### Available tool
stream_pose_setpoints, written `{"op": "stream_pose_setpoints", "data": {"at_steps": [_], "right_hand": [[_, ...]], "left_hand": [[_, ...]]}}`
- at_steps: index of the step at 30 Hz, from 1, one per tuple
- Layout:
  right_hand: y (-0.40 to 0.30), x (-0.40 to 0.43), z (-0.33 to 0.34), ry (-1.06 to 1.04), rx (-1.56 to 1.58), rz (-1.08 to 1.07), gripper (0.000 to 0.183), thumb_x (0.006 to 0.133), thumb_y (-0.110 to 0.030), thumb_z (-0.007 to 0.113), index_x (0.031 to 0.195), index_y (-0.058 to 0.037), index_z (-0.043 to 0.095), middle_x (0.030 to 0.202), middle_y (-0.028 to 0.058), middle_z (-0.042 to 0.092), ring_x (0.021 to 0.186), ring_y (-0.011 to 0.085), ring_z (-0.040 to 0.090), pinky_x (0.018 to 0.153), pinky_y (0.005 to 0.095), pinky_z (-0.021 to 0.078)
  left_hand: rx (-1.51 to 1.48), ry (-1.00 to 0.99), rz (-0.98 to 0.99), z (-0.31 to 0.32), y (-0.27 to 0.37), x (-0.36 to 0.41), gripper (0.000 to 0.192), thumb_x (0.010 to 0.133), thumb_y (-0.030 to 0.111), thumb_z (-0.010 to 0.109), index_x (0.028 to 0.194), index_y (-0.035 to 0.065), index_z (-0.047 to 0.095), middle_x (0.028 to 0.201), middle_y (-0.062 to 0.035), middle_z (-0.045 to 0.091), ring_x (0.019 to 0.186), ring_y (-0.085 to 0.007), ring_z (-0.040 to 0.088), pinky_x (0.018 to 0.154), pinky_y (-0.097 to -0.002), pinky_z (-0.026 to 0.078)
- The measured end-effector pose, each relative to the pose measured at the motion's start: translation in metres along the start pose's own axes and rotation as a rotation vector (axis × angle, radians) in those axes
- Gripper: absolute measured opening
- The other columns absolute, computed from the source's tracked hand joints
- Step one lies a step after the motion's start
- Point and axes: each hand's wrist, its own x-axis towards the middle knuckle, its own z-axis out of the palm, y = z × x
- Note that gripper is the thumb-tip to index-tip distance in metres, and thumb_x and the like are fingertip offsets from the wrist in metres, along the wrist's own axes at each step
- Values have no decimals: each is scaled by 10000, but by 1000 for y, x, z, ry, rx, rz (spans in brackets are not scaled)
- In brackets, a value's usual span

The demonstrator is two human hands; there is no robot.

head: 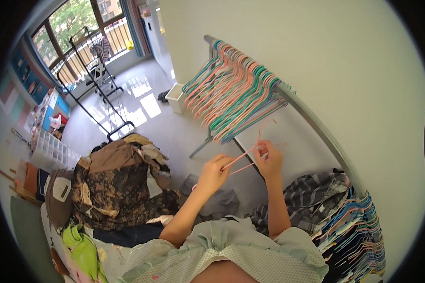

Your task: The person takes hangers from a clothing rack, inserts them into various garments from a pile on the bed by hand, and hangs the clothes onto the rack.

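My left hand [213, 175] grips the long side of a pink coated-wire clothes hanger [243, 155]. Its fingers close over the wire. My right hand [268, 159] pinches the hanger near its neck, thumb against fingertips. Beyond the right hand a hook curves upward, and a second hook-like end sticks out to the right, so I cannot tell whether one or two hangers are held. Just past my hands, many empty pink, green and blue hangers [230, 95] hang close together on the grey metal rail [304, 104] of a garment rack.
Clothes on hangers [357, 233] crowd the rail's near end, beside a dark plaid garment [315, 194]. A large clothes pile [120, 191] rises at left, near a lime-green garment [81, 251]. Farther off stand a white bin [177, 99] and a black rack [88, 81].
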Motion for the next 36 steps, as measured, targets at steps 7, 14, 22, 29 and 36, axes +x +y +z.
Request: {"op": "stream_pose_setpoints", "data": {"at_steps": [7,14,22,29,36], "right_hand": [[10,-91,29,-251,-212,203,145,856,-178,557,830,-35,561,591,92,575,508,204,570,482,293,421],[1,-150,55,-743,351,569,225,944,-188,380,938,-34,544,717,67,611,647,144,575,611,268,440],[42,-184,127,-1021,23,454,154,862,-181,509,873,-54,596,649,41,587,607,160,561,602,293,455],[161,-286,243,-1222,-138,580,176,654,-151,636,819,-90,643,660,69,599,629,219,595,603,322,468],[357,-412,311,-1353,-267,814,416,575,-118,633,990,-126,654,700,75,622,682,205,613,632,323,472]], "left_hand": [[-277,-443,-287,-5,-41,-102,301,886,124,486,1175,57,532,1033,-158,573,851,-266,579,765,-343,452],[176,42,-211,29,-74,-147,458,822,99,548,1266,110,434,1223,-182,462,966,-334,534,864,-413,406],[59,-136,-535,46,-144,-212,151,850,153,519,976,101,586,881,-94,633,798,-287,605,667,-374,468],[-70,189,-833,115,-258,-307,193,859,127,497,1023,84,588,902,-153,611,802,-325,591,694,-382,461],[-367,83,-1188,241,-419,-389,192,831,80,494,1012,53,552,861,-176,610,780,-335,616,661,-423,493]]}}
